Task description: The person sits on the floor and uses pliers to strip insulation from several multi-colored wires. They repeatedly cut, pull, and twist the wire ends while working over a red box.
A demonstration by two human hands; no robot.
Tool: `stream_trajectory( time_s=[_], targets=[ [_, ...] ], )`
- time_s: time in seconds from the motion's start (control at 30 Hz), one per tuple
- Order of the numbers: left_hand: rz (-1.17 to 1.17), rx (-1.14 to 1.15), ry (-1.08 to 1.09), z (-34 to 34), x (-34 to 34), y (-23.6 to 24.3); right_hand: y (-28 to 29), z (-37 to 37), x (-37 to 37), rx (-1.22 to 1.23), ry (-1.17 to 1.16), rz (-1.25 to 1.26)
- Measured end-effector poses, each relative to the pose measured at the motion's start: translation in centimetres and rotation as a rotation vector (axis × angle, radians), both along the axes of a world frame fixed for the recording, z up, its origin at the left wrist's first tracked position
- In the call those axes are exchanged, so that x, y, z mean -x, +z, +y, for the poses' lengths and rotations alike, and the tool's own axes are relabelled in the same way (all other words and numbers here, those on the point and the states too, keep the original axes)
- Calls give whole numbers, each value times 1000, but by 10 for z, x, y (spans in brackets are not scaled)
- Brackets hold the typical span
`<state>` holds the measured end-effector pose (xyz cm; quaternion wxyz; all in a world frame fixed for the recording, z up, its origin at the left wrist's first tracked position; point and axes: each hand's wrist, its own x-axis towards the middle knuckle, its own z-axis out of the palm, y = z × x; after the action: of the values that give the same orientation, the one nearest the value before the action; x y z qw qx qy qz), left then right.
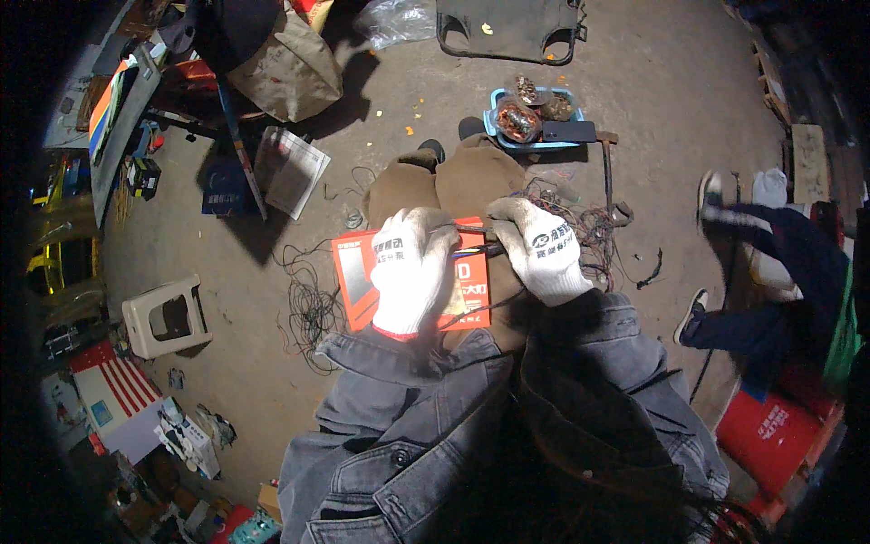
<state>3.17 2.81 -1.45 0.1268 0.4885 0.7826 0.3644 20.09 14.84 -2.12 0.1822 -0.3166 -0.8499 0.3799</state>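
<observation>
My left hand (410, 272) and my right hand (542, 251), both in white printed work gloves, are close together above my lap. The fingers of each are closed in a pinch. Between them runs a dark cable (471, 230), with thin wire strands, one bluish, just below it. Each hand grips one side of the cable; the exact fingertip hold is partly hidden. Under the hands a red and white cardboard box (355, 276) lies across my thighs. Another dark cable length crosses its lower part toward my right sleeve.
Tangled wires (313, 299) lie on the floor at left, with another bundle (594, 238) at right. Ahead stands a blue basket (497, 127) holding bags of small parts and a phone (568, 132), beside a hammer (607, 168). A beige stool (145, 317) is left; another person's legs (739, 331) are right.
</observation>
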Motion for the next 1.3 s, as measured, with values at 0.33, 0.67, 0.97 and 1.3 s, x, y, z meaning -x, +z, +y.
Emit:
stream_trajectory(
  time_s=[0.33, 0.67, 0.97, 1.3],
  targets=[
    [-10, 157, 26, 3, -4, -10, 11, -8, -9, -126, 72, -154],
    [-2, 174, 52, 9, -4, -6, 12, -5, -4, -205, 85, -56],
    [-20, 221, 43, 8, -3, -2, -4, 5, 4, -190, 158, -38],
    [-33, 259, 32, 8, -2, -9, 1, 5, 7, -278, 188, -145]
  ],
)
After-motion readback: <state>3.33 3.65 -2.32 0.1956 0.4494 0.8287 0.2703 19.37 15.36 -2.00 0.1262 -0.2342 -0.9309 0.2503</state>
